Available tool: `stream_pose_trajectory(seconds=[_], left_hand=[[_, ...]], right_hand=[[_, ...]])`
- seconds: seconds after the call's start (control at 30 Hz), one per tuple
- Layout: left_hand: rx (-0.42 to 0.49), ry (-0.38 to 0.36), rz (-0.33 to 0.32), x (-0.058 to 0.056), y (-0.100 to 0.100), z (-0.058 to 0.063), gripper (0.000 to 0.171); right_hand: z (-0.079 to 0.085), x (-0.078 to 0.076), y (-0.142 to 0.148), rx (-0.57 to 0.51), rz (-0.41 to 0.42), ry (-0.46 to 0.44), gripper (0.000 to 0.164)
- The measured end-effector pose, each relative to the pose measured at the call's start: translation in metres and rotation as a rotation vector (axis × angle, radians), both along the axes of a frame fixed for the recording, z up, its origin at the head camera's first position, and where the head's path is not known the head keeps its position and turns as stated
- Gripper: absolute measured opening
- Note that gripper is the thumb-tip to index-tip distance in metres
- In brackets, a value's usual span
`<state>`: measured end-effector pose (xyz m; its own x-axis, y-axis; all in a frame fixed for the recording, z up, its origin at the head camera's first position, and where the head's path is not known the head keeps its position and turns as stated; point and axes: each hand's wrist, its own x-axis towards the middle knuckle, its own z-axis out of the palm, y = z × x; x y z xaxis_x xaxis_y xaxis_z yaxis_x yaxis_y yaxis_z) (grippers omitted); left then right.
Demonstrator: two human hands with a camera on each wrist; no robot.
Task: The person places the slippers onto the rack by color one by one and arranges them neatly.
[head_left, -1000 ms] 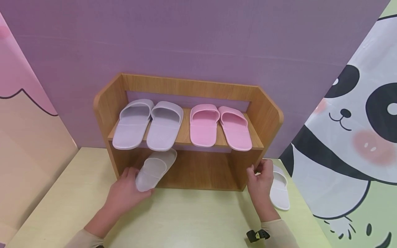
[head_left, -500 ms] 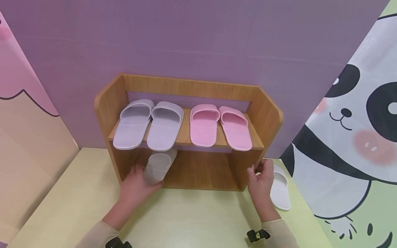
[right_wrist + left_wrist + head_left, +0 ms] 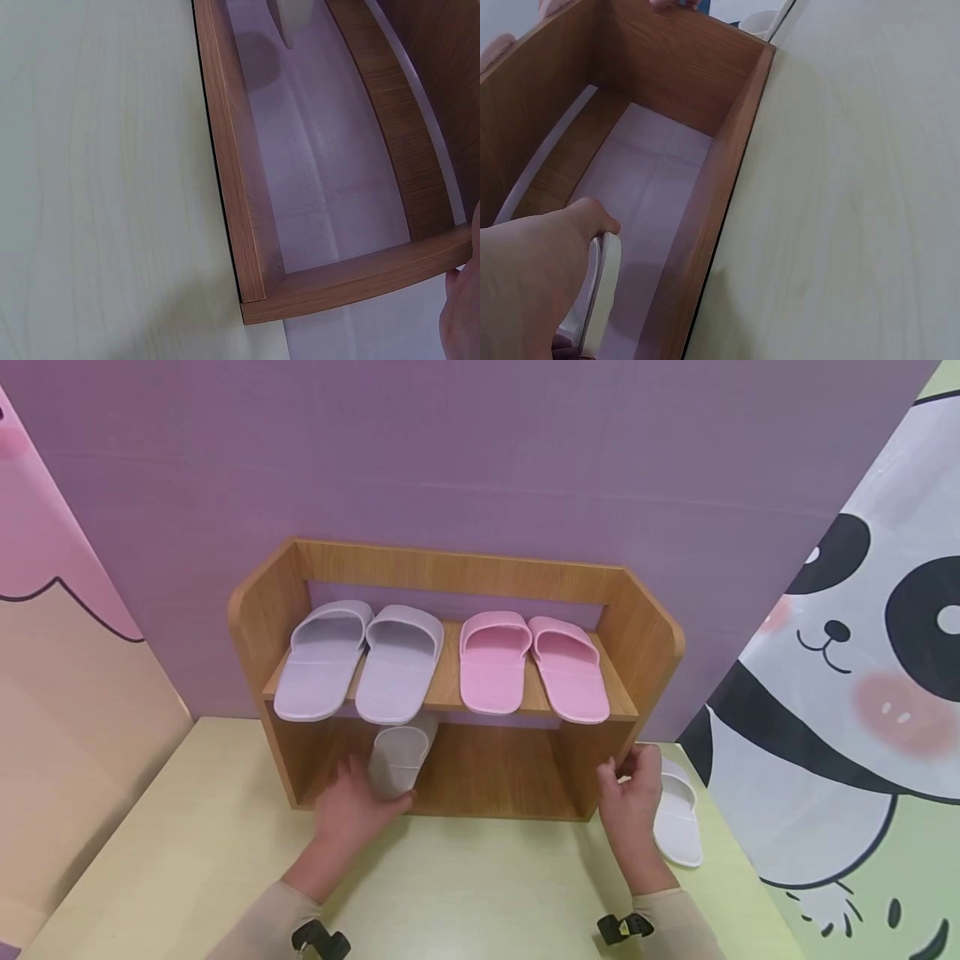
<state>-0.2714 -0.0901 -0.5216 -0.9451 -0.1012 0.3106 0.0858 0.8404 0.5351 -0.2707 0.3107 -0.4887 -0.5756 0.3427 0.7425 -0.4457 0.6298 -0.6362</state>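
Note:
My left hand [image 3: 354, 810] pinches a whitish slipper [image 3: 397, 758] by its sole end, thumb on one side, in the lower compartment of a wooden shoe rack [image 3: 465, 573]. Toe first, the slipper reaches under the upper shelf, which hides its far end. From the left wrist, the slipper [image 3: 604, 292] shows edge-on, with the thumb at its rim. My right hand [image 3: 633, 792] grips the front edge of the rack's right side panel with curled fingers. Just beyond that hand lies another white slipper [image 3: 677, 822] on the table.
Two pale lilac slippers [image 3: 399, 672] and two pink slippers [image 3: 493, 668] stand on the upper shelf, their heel ends overhanging its front. The rack stands on a light wooden table [image 3: 480, 885] against a purple wall [image 3: 480, 460]. A panda-printed panel [image 3: 840, 718] borders the right side.
My left hand has moved rightward and slightly up with the whitish slipper, which now sits deeper in the lower compartment and points straighter inward. My right hand stays on the rack's side panel.

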Motion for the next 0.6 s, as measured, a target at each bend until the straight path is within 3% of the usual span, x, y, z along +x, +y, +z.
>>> stream_pose_trajectory(seconds=[0.3,0.6], left_hand=[[-0.047,-0.127,0.018,-0.003,0.009,-0.001,0.112],[-0.065,-0.138,0.032,-0.010,0.016,-0.008,0.112]], right_hand=[[0.000,0.001,-0.001,-0.001,-0.003,-0.012,0.018],[-0.001,0.001,0.000,-0.013,-0.011,-0.031,0.018]])
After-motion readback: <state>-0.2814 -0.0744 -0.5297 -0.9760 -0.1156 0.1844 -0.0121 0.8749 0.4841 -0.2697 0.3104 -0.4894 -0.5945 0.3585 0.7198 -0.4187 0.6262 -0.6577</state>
